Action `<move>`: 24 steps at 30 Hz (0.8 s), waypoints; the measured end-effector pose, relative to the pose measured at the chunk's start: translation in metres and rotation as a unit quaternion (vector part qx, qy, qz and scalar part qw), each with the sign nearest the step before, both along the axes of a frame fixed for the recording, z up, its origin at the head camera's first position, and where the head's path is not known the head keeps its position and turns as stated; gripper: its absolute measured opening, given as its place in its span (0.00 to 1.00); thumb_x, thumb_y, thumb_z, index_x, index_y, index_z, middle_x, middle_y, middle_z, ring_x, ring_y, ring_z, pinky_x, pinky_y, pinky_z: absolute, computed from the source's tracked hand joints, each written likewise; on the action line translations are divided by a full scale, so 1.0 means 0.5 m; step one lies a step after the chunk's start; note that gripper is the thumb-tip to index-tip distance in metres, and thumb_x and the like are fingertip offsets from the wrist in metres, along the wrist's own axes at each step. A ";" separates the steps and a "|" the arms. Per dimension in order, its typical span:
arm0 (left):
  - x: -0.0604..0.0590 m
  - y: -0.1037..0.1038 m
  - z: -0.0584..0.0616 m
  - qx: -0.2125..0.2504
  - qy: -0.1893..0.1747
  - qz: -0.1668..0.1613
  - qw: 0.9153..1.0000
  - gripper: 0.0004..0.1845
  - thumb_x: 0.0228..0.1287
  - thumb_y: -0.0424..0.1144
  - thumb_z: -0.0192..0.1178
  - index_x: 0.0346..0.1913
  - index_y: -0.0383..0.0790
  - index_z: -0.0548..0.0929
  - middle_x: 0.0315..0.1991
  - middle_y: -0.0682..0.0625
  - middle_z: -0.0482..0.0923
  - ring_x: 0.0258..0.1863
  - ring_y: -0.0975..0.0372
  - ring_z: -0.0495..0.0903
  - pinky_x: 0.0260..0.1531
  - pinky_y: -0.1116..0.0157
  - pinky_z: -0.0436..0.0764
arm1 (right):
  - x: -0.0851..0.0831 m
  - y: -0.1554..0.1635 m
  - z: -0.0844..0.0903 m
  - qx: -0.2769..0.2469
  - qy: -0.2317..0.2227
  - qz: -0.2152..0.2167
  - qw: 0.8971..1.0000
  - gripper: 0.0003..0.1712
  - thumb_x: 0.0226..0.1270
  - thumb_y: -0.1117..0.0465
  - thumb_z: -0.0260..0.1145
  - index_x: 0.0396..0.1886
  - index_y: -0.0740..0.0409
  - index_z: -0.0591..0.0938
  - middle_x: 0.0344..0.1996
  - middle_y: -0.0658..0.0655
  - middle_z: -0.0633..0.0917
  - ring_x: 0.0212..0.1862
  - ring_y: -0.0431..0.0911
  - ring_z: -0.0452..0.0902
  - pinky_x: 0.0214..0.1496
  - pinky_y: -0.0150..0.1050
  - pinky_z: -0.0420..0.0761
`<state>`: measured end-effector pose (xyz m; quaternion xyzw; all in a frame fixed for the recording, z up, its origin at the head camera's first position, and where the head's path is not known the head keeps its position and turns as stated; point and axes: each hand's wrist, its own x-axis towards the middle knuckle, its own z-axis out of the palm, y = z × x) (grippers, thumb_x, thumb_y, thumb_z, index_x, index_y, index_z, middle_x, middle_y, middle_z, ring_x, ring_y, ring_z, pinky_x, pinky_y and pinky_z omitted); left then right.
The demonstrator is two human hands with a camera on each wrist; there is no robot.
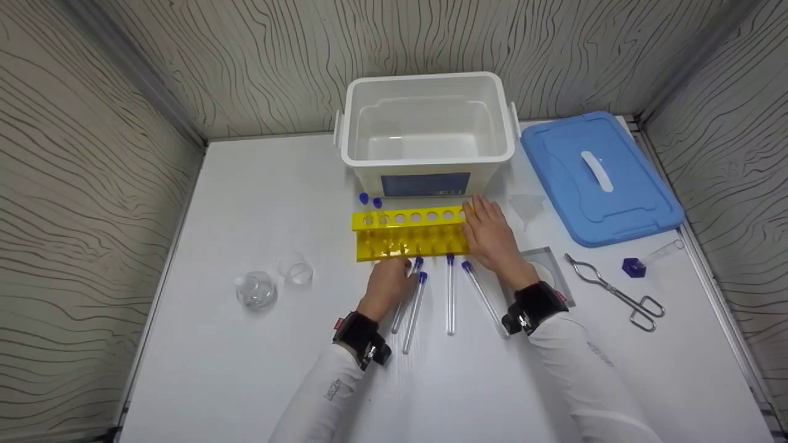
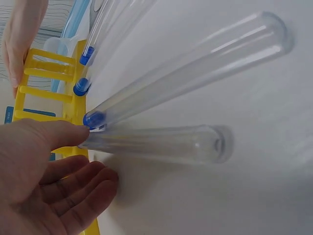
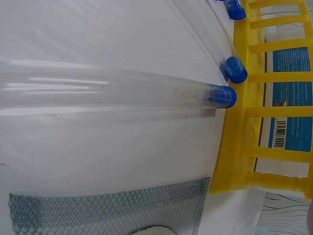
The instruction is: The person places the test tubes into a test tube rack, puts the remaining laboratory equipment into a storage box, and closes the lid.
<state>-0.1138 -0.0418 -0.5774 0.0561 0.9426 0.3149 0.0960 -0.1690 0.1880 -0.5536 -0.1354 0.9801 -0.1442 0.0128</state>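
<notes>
A yellow test tube rack point(image 1: 411, 241) stands in front of the white bin, with two blue-capped test tubes point(image 1: 364, 199) in its left holes. My left hand point(image 1: 386, 284) is at the rack's front edge. Its thumb and fingers pinch the upper end of a clear test tube point(image 2: 161, 143); the thumb hides that tube's cap. Right beside it lies another blue-capped test tube point(image 1: 414, 315). My right hand point(image 1: 492, 237) rests on the rack's right end, fingers extended over the top. Two more capped tubes lie in front of the rack, one straight point(image 1: 450, 298) and one slanted point(image 1: 486, 301).
Behind the rack is the white bin point(image 1: 425, 163); its blue lid point(image 1: 606, 184) lies at right. Funnel point(image 1: 527, 206), wire gauze point(image 1: 563, 280), crucible tongs point(image 1: 606, 286) and a blue-based graduated cylinder point(image 1: 634, 267) lie rightward. A glass flask point(image 1: 255, 291) and small beaker point(image 1: 299, 273) are left.
</notes>
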 end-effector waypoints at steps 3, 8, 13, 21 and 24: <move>-0.001 0.006 0.000 -0.002 0.004 0.001 1.000 0.20 0.58 0.35 0.66 0.56 0.43 0.81 0.42 0.48 0.86 0.40 0.56 0.83 0.44 0.59 0.83 | 0.000 0.000 0.001 0.002 -0.007 -0.003 1.000 0.34 0.79 0.50 0.43 0.76 0.64 0.60 0.77 0.66 0.58 0.80 0.59 0.50 0.83 0.54 0.47; -0.002 0.014 -0.001 0.001 0.008 0.006 1.000 0.27 0.57 0.31 0.65 0.61 0.46 0.77 0.43 0.49 0.85 0.41 0.57 0.82 0.47 0.58 0.83 | -0.001 0.001 0.000 -0.001 -0.004 0.000 1.000 0.33 0.79 0.50 0.43 0.76 0.64 0.60 0.77 0.67 0.58 0.80 0.59 0.50 0.83 0.54 0.48; -0.003 0.014 -0.002 -0.012 0.015 0.006 1.000 0.24 0.57 0.30 0.64 0.59 0.44 0.78 0.39 0.49 0.84 0.37 0.58 0.81 0.42 0.60 0.83 | -0.001 0.001 0.000 -0.004 0.005 0.006 1.000 0.33 0.79 0.51 0.43 0.76 0.65 0.61 0.77 0.68 0.59 0.79 0.60 0.51 0.82 0.55 0.49; -0.003 0.008 0.000 -0.028 0.018 -0.002 0.999 0.16 0.56 0.30 0.62 0.50 0.41 0.81 0.30 0.50 0.81 0.28 0.60 0.75 0.30 0.62 0.76 | 0.000 0.000 0.001 0.000 -0.002 0.002 1.000 0.33 0.80 0.50 0.42 0.76 0.64 0.60 0.77 0.67 0.58 0.80 0.59 0.51 0.83 0.54 0.48; -0.004 0.006 0.002 -0.033 0.019 -0.006 0.999 0.15 0.55 0.30 0.62 0.47 0.41 0.82 0.30 0.51 0.81 0.28 0.60 0.74 0.29 0.63 0.76 | 0.000 0.001 0.001 0.002 0.006 0.003 1.000 0.33 0.79 0.50 0.43 0.76 0.65 0.61 0.77 0.67 0.59 0.79 0.60 0.52 0.83 0.54 0.49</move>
